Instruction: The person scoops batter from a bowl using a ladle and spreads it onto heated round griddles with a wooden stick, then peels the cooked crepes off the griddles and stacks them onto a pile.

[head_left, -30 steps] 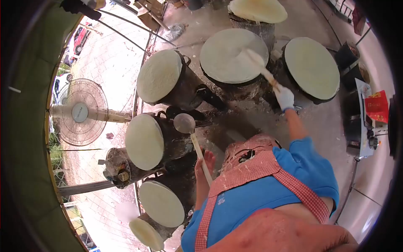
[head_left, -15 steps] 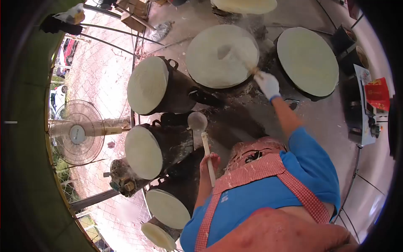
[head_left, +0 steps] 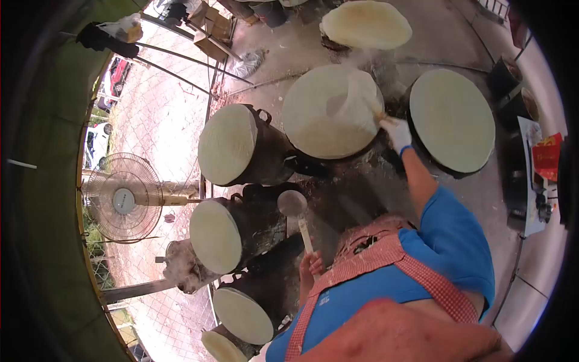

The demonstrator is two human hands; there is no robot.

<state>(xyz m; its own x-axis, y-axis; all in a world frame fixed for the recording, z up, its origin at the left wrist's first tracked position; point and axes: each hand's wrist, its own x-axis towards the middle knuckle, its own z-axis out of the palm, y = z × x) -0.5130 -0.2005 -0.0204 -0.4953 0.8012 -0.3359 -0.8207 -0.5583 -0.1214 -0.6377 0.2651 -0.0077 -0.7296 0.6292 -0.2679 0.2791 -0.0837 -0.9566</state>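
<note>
My right hand (head_left: 396,131), in a white glove with a blue cuff, is closed around the brownish handle of a pale, wide-headed spreading tool (head_left: 360,99). The tool's head is blurred and lies over the large round batter sheet (head_left: 307,130) on the middle griddle. What kind of tool it is, I cannot make out. Bare and closed, my left hand (head_left: 312,263) grips the light handle of a ladle (head_left: 292,203). The round ladle bowl points away from me, beside the dark drum stoves. The handle's lower end is hidden by the hand and apron.
Round pale sheets cover griddles at the right (head_left: 452,120), left (head_left: 227,145), lower left (head_left: 215,236) and bottom (head_left: 243,315). Another sheet (head_left: 366,25) lies at the back. A fan (head_left: 123,201) stands left by wire fencing. Steam rises. A red packet (head_left: 547,157) sits far right.
The whole view has shifted, so the stoves sit lower and further right. My right hand still holds the tool over the middle sheet, its head blurred. The ladle stays in my left hand.
</note>
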